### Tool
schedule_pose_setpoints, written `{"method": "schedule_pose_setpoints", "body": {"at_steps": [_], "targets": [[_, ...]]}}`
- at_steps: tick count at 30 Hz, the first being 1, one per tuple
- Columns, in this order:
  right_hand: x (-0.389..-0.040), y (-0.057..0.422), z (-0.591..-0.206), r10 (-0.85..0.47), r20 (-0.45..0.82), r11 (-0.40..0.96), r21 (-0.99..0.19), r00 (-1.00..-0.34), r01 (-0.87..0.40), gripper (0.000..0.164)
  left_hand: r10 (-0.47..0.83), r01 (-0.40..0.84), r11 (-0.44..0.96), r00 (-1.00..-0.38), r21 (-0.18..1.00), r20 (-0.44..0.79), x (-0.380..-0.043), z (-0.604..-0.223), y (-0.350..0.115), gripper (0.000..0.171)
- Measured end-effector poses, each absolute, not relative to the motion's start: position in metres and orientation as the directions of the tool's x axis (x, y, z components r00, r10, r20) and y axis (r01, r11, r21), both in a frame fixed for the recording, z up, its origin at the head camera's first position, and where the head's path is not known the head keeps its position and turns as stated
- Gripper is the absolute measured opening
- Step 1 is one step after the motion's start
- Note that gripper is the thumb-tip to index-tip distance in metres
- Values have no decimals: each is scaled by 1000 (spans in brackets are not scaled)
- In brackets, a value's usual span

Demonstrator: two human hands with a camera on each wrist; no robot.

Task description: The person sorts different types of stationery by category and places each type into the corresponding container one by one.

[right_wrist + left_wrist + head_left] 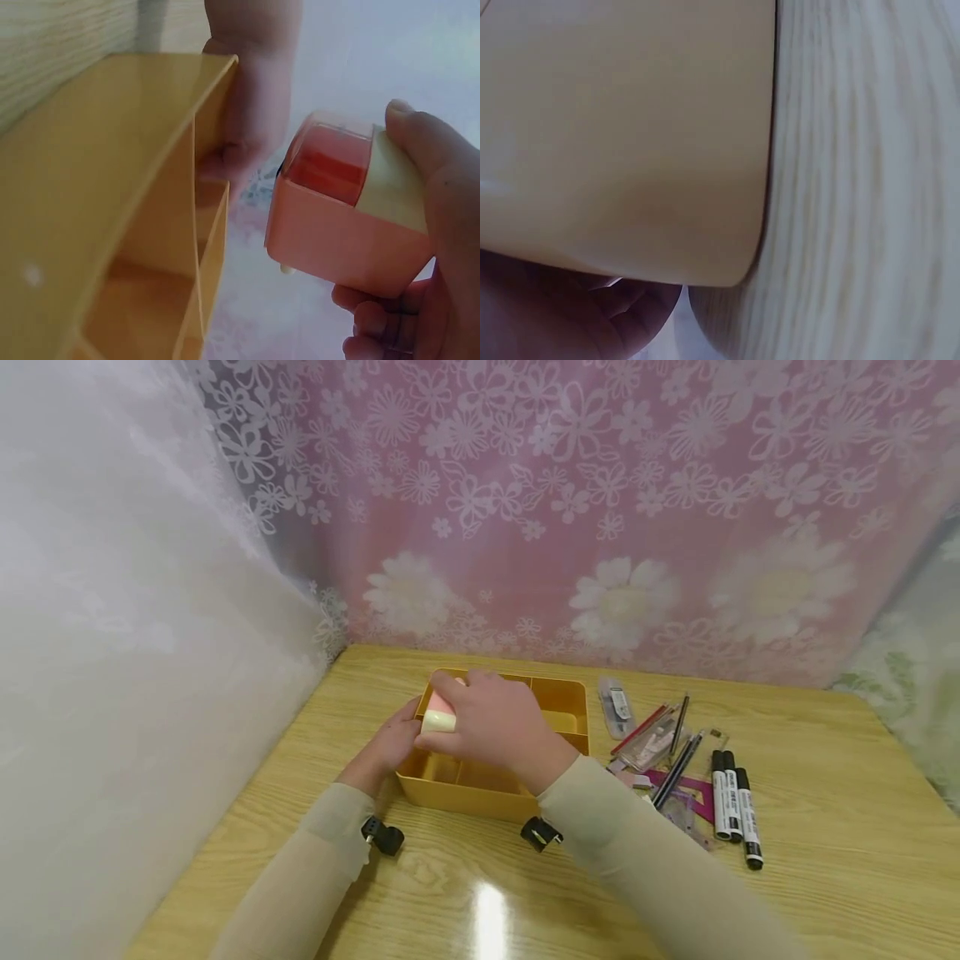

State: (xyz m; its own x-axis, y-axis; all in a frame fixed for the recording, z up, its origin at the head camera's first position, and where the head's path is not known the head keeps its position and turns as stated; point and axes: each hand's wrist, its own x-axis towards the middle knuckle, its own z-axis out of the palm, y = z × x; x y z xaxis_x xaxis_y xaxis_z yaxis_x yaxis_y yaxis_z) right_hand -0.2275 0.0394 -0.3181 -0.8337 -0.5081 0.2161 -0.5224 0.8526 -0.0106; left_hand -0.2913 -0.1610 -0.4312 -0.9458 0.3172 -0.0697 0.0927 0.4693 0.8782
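Observation:
A pink and cream block-shaped pencil sharpener (pixel 349 244) with a see-through red window is in my right hand (pixel 506 722). The thumb lies along its cream end and the fingers curl under it. In the head view the sharpener (pixel 439 718) is over the left part of a yellow compartmented desk organizer (pixel 468 800). My left hand (pixel 392 745) grips the organizer's left side wall, thumb over the rim. Curled fingers (pixel 641 319) show past the organizer's edge in the left wrist view. My right hand and forearm hide part of the compartments.
Right of the organizer lie a clear plastic case (pixel 617 710), several pencils (pixel 678 768), a magenta set square (pixel 701 797) and other small stationery. Three black-and-white markers (pixel 731 797) lie farther right. A floral curtain (pixel 525 527) hangs behind the wooden table (pixel 840 843).

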Motion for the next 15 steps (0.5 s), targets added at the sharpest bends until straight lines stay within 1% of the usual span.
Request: {"method": "schedule_pose_setpoints", "body": {"at_steps": [3,5,9,15], "targets": [[-229,30,-327,-501,182,858,-29,-846,-514,86,315,94,468,-947,879,-66,-290,-430,-163,55],[-229,26,-333,-498,161,860,-31,-852,-509,84,308,70,457,-948,887,-85,-288,-428,-163,55],[-228,22,-344,-505,145,860,2,-851,-510,81,300,43,458,-948,888,-108,-287,-427,-162,56],[-224,20,-361,-503,142,864,52,-853,-501,86,290,53,450,-953,892,-89,-286,-429,-160,56]]}}
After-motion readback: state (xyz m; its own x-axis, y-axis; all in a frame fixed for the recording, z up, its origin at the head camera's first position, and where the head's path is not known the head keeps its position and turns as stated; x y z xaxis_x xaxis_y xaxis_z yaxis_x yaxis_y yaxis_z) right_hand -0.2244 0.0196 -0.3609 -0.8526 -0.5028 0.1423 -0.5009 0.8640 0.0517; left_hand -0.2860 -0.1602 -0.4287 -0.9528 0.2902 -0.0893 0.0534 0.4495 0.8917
